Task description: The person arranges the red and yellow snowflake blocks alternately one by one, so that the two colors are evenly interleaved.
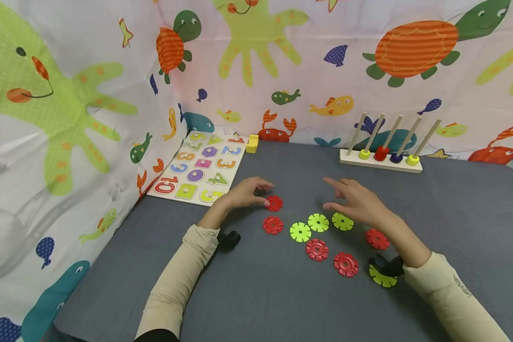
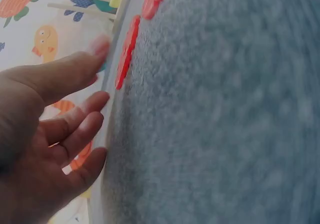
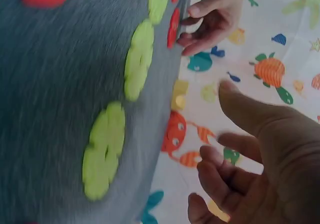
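Several red and yellow-green notched plastic discs lie flat on the grey tabletop. My left hand is beside the farthest red disc, its thumb close to the rim; whether they touch I cannot tell. In the left wrist view that hand has loosely bent fingers and holds nothing. Just beyond a yellow-green disc hovers my right hand, fingers extended and apart. The right wrist view shows it with nothing in its grasp, near two yellow-green discs. Another yellow-green disc is partly hidden by the right wrist's black strap.
A wooden number-and-shape puzzle board lies at the back left, with a yellow block by its corner. At the back right stands a wooden peg rack bearing coloured beads. A printed sea-animal cloth hangs behind.
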The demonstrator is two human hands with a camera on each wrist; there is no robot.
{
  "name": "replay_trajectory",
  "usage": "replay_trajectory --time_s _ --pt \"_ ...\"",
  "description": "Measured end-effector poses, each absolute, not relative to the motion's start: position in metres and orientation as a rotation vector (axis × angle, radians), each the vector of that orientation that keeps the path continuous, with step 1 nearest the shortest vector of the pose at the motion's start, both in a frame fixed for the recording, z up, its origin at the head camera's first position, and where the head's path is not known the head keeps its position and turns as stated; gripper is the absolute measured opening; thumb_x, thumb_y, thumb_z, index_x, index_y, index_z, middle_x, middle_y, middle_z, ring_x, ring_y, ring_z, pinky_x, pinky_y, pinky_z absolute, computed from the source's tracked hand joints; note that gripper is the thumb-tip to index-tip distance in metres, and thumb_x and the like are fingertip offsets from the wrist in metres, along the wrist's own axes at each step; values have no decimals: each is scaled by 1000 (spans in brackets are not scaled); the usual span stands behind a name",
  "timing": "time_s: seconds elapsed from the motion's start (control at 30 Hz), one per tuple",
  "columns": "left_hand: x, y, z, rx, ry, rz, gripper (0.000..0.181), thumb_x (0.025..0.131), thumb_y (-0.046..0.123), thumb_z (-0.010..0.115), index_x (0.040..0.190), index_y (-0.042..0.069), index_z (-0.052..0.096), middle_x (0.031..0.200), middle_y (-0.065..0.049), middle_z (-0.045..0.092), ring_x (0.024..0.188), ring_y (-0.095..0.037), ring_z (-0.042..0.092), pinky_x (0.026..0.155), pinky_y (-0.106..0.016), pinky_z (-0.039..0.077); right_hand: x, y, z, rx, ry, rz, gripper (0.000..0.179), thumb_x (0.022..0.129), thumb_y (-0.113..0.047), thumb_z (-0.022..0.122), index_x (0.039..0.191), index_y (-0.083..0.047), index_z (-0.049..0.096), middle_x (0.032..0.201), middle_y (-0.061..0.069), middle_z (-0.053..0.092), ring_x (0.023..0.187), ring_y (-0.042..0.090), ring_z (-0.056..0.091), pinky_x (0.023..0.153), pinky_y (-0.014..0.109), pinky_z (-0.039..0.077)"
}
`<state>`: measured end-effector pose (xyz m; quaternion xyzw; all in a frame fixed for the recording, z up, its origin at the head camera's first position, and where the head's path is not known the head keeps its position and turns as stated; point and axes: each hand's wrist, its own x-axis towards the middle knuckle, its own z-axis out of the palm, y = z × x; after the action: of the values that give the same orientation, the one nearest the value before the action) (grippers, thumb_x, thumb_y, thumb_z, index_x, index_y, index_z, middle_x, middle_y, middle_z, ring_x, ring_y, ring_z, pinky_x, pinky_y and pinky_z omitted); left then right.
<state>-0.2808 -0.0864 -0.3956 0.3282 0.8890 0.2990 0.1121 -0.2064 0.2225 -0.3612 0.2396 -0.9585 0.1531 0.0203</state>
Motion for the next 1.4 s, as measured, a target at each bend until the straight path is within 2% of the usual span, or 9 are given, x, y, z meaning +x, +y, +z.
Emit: replay_trajectory --time_s 0.17,0.3,0.43,0.7,0.83,0.93,1.03,1.2,1.4 --pt "-284 -83 -404 1084 2556 744 51 75 22 76 122 11 60 111 -8 55 102 -20 44 90 -34 34 -210 204 -371 1015 -2996 627 54 81 -33 69 128 -9 56 75 2 48 66 10 41 58 25 33" --pt "-283 -80 -406 1114 2573 661 48 77 25 74 122 13 59 107 -8 51 99 -19 39 86 -33 32 -209 189 -377 1151 -3023 654 48 80 -32 70 122 -10 61 73 1 50 63 8 40 55 22 32" --pt "-286 -79 -405 1093 2646 655 44 78 26 73 118 10 61 106 -9 52 99 -20 41 87 -34 33 -206 180 -380 1195 -3042 573 48 77 -35 72 118 -11 64 74 1 52 63 7 40 53 21 31" --pt "-301 -82 -405 846 2907 635 42 80 25 72 113 1 62 100 -15 60 94 -24 50 88 -38 35 -197 172 -383 1118 -3077 455 52 70 -43 76 114 -16 67 70 -2 50 59 10 35 50 25 23" --pt "-306 -83 -404 626 2954 747 43 80 23 72 113 -2 62 93 -14 61 85 -22 52 78 -33 40 -194 170 -382 1099 -3060 432 52 68 -43 77 112 -17 68 72 -1 52 59 10 37 50 26 24" --pt "-309 -81 -406 477 2948 843 44 80 23 71 116 -1 61 87 -12 60 78 -19 51 70 -28 38 -192 169 -381 1071 -3066 399 51 67 -42 78 111 -18 69 75 -1 54 60 10 39 49 26 26" --pt "-312 -80 -409 373 2941 923 46 79 23 72 118 1 60 86 -10 59 77 -17 50 68 -27 37 -191 170 -381 1044 -3077 387 49 67 -40 79 110 -18 70 74 -1 54 59 10 37 49 25 25" --pt "-314 -81 -411 319 2944 958 47 77 24 74 115 0 60 89 -11 59 80 -19 51 72 -30 40 -193 170 -385 1096 -3081 476 45 70 -35 78 111 -17 69 70 -3 50 59 8 35 49 23 24" --pt "-316 -83 -409 389 2940 939 44 76 26 75 108 -1 62 82 -9 59 72 -17 50 63 -25 35 -197 166 -385 1195 -3079 506 41 73 -32 76 110 -14 68 71 -3 47 61 6 37 50 21 26"
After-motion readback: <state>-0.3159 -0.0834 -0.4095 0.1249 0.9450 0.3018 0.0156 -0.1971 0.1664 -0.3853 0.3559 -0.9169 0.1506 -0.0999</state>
